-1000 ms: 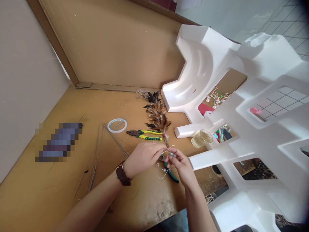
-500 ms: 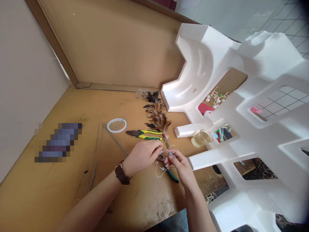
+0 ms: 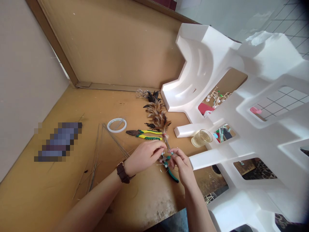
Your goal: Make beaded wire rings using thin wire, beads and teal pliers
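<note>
A brown tabletop (image 3: 135, 203) stretches out, with a pixelated patch (image 3: 59, 141) masking whatever lies at left and white moulded foam (image 3: 256, 129) cut off at right. The left hand (image 3: 145, 155) pinches a beaded wire (image 3: 166, 165), its curled fingers partly hidden. The right hand (image 3: 181, 163) grips the same wire between thumb and fingertips. Between and below them, its thin strand blurs against green-handled pliers (image 3: 173, 176), partly covering their head.

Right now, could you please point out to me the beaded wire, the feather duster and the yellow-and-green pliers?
Beaded wire (image 3: 166, 166): head view, on a pale bead.
Feather duster (image 3: 157, 112): head view, on the brown feathers.
Yellow-and-green pliers (image 3: 138, 132): head view, on the pivot.
</note>
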Action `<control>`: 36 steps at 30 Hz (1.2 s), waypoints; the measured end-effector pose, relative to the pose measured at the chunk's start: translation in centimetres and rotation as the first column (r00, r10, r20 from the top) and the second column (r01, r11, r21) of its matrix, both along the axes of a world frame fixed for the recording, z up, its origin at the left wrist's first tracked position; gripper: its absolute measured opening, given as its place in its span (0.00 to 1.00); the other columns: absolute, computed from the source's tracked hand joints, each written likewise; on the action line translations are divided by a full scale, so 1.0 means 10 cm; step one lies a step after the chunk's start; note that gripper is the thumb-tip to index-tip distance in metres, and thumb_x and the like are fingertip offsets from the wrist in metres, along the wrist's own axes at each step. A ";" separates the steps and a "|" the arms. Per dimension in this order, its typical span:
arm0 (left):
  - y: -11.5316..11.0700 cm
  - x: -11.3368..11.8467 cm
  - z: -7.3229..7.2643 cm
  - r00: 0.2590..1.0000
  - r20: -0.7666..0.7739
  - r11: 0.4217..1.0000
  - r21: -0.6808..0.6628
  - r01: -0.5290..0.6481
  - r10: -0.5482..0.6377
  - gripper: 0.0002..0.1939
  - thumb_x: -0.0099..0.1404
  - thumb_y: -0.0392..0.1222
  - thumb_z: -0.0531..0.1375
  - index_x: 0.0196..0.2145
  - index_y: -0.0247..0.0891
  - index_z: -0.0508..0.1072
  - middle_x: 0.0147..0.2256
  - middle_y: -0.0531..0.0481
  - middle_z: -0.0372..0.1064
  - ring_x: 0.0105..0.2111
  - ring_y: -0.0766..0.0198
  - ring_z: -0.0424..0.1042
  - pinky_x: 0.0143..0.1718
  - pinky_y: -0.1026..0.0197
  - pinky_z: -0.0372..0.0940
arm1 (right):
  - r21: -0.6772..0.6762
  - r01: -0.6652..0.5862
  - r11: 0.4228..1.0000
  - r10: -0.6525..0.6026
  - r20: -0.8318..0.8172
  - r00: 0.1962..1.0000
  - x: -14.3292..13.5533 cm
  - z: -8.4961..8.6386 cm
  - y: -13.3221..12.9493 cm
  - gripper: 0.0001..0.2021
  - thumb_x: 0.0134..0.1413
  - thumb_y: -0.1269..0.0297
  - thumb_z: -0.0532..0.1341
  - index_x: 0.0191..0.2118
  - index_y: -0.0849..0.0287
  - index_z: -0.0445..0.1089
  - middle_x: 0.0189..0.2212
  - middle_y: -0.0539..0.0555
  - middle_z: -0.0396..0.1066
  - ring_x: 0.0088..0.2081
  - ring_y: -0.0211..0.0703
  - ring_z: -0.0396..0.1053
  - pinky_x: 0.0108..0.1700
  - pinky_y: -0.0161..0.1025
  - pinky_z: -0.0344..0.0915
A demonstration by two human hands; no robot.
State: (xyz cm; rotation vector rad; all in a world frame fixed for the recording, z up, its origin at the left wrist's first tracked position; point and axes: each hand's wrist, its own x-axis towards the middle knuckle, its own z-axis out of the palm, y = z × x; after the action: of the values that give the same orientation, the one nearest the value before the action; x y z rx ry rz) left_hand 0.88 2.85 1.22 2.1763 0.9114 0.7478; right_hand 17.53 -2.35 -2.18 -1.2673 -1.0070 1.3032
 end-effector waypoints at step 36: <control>-0.11 0.05 0.01 0.960 -0.279 0.965 0.256 0.051 0.024 0.10 0.65 0.33 0.47 0.30 0.36 0.66 0.28 0.51 0.65 0.29 0.64 0.63 0.31 0.63 0.54 | 0.030 -0.042 0.999 0.036 0.161 0.986 -0.04 0.06 0.02 0.05 0.50 0.65 0.54 0.33 0.58 0.63 0.14 0.43 0.62 0.15 0.31 0.56 0.18 0.29 0.53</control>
State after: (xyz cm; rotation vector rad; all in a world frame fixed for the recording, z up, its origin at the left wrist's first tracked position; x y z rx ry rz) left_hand 1.37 1.78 1.34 2.5681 0.9817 0.5880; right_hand 17.08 -2.17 -1.60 -1.3494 -1.1671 1.2234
